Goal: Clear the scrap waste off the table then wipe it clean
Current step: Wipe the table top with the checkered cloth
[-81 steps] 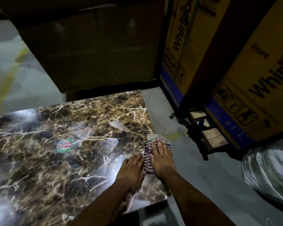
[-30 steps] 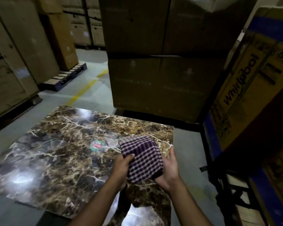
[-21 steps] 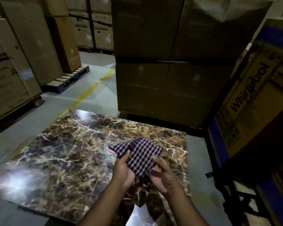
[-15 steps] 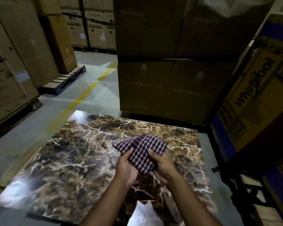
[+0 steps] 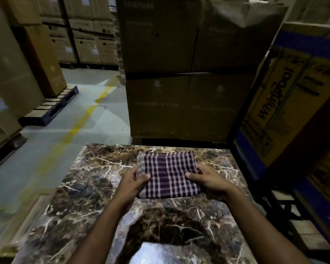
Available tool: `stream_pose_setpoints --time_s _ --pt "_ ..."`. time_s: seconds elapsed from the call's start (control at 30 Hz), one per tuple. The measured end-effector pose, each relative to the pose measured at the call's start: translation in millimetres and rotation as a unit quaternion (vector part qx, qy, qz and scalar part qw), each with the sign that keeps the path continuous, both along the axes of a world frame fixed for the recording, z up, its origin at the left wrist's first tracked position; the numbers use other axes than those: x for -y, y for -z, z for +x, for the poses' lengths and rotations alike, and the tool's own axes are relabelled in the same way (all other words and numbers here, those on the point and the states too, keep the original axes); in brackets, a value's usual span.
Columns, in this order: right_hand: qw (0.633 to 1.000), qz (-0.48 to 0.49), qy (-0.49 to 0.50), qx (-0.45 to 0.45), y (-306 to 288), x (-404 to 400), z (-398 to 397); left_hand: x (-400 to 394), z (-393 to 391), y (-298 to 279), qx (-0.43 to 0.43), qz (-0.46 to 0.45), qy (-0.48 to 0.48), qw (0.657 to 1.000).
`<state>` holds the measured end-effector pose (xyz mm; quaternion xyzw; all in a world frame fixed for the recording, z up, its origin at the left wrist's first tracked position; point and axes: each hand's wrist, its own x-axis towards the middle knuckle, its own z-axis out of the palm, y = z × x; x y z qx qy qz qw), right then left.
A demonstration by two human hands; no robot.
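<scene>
A folded purple-and-white checked cloth [image 5: 168,174] is held flat over the far middle of the brown marble-patterned table [image 5: 88,187]. My left hand [image 5: 133,185] grips the cloth's left edge, thumb on top. My right hand [image 5: 211,181] grips its right edge the same way. I cannot tell whether the cloth touches the tabletop. No scrap waste shows on the table.
Tall stacked cardboard boxes [image 5: 187,73] stand just behind the table. A yellow and blue Whirlpool carton [image 5: 286,103] stands on the right. More boxes on a pallet [image 5: 51,107] line the left. A yellow floor line [image 5: 80,122] runs past the table's left side.
The cloth went from lying pressed at the table's right edge to being lifted, turned and refolded. Now it is held out flat and square between both hands.
</scene>
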<state>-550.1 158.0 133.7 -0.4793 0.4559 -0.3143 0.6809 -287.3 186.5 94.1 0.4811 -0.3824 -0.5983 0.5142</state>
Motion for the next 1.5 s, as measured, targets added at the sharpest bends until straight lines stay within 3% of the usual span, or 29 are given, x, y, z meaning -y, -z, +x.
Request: stream_pose_setpoints --time_s 0.13,0.3,0.6,0.77,0.83,0.97,1.07,1.17,1.27,1.3,1.37,1.43,1.5 --pt "0.999 -0.007 0.019 0.034 -5.0 -1.5 -11.4 4.6 5.8 -14.1 0.006 -0.046 0.026 0.999" --pt "0.989 -0.011 0.062 0.130 -10.0 -8.2 -17.9 -4.1 -5.0 -39.0 -0.081 -0.110 0.032 0.990" --pt "0.977 0.003 0.071 0.203 -15.5 -5.2 -42.6 -6.0 -45.9 -48.2 -0.198 -0.082 0.007 0.977" --pt "0.968 0.011 0.069 0.242 -16.1 -0.6 -56.7 -2.1 -53.3 -43.2 -0.217 -0.070 0.017 0.973" --pt "0.979 -0.017 0.072 0.190 -16.6 1.5 -60.8 -0.2 -58.7 -36.4 -0.165 -0.063 0.007 0.984" --pt "0.992 -0.121 0.034 0.021 -17.7 3.9 -65.3 1.3 -66.0 -18.4 0.063 -0.113 -0.028 0.991" --pt "0.990 -0.135 0.049 -0.003 -12.8 10.0 -75.9 -5.7 -66.2 -13.3 0.115 -0.131 -0.045 0.984" --pt "0.983 -0.170 0.057 -0.039 -10.6 14.8 -79.3 -9.8 -71.1 -8.7 0.202 -0.131 -0.076 0.968" --pt "0.962 -0.248 0.075 -0.089 -14.0 15.3 -67.5 -5.8 -80.6 3.9 0.335 -0.055 -0.169 0.925" --pt "0.952 -0.276 0.078 -0.108 -14.1 16.1 -62.0 -5.1 -83.9 6.2 0.329 -0.011 -0.173 0.928" --pt "0.910 -0.367 0.074 -0.177 -13.1 16.8 -54.0 -6.2 -97.6 2.8 0.180 0.083 -0.121 0.973" --pt "0.844 -0.482 0.057 -0.230 -8.2 14.6 -50.9 -9.5 -112.1 -5.5 -0.002 0.162 -0.037 0.986" --pt "0.769 -0.590 0.008 -0.245 5.0 7.7 -50.1 -5.6 -119.9 -5.8 -0.088 0.177 0.029 0.980"
